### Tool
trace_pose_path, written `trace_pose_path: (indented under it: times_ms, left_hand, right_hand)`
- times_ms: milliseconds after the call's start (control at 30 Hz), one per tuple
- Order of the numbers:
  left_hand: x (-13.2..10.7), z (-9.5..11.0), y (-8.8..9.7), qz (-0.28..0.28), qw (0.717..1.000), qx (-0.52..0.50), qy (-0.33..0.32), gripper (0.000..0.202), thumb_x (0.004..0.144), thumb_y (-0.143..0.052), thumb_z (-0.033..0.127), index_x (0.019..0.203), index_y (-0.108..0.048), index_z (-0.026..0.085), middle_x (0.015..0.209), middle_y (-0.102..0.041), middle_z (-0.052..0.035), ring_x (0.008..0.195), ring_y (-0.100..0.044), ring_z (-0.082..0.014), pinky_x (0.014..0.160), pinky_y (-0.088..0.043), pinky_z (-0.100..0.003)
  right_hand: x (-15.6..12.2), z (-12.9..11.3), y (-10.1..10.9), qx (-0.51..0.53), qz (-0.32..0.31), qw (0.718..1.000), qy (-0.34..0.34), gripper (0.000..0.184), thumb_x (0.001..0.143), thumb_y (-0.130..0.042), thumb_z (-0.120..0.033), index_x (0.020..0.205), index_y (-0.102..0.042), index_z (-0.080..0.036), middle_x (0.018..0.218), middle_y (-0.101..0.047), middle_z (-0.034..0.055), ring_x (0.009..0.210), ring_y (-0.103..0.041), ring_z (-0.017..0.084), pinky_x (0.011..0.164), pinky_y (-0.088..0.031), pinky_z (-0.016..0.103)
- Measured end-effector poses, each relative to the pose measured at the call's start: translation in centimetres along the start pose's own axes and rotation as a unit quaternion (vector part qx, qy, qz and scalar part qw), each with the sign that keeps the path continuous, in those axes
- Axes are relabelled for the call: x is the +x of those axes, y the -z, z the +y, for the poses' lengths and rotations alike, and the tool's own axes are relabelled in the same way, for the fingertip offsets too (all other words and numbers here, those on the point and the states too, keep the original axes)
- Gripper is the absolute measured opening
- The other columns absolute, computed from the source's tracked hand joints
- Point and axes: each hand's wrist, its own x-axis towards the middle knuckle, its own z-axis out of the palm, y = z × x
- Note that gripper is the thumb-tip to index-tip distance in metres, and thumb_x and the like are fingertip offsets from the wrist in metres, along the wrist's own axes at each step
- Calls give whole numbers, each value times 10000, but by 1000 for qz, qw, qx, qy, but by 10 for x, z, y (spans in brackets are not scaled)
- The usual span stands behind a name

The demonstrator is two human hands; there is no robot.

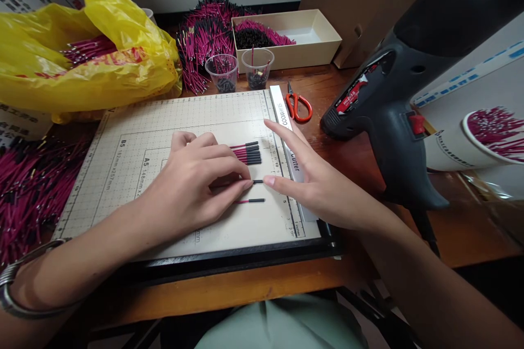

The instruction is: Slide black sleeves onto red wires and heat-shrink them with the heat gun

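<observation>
My left hand [204, 174] rests on the paper cutter board [135, 169], its thumb and forefinger pinched on a short wire with a black sleeve [257, 181] that points right. Most of that wire is hidden beneath the hand. My right hand [305, 174] has its fingers apart, the thumb tip touching or nearly touching the sleeve's end; I cannot tell which. Just beyond the left fingers lies a row of several magenta wires with black sleeves [252, 154]. Nearer to me, a single sleeved wire [256, 200] lies on the board.
A heat gun [393, 92] stands at right beside a paper cup of wires [450, 147]. Red-handled scissors [301, 109] lie behind the cutter. Two plastic cups [257, 68], a cardboard tray [311, 38] and a wire heap [204, 38] are at the back. Left are a yellow bag [123, 22] and wires [24, 196].
</observation>
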Motion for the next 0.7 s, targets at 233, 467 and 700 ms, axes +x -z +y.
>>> trace_pose_path:
  times_ms: [233,467,700]
  left_hand:
    - [-4,0,-2,2,1000,-5,-12,173,975,-602,303,888,-736,238,819,-741,41,776,-539,-175,778,-226,-376]
    - [-7,-1,-5,8,1000,-8,-19,175,992,-577,311,908,-716,245,829,-736,39,792,-543,-180,787,-220,-378]
    - [-1,2,-1,25,1000,4,11,196,982,-593,328,878,-733,240,833,-747,33,779,-549,-176,785,-235,-377]
  right_hand:
    - [1,0,-1,1,6,1000,-16,858,876,-558,-332,1658,-208,-316,1758,-28,-43,1643,-16,137,1342,-66,413]
    - [0,0,-2,10,2,1000,-11,844,887,-546,-326,1660,-208,-304,1757,-43,-33,1644,10,146,1342,-54,435]
    - [5,-2,1,11,8,1000,-13,850,902,-543,-329,1667,-176,-283,1764,12,-9,1644,22,150,1337,-27,437]
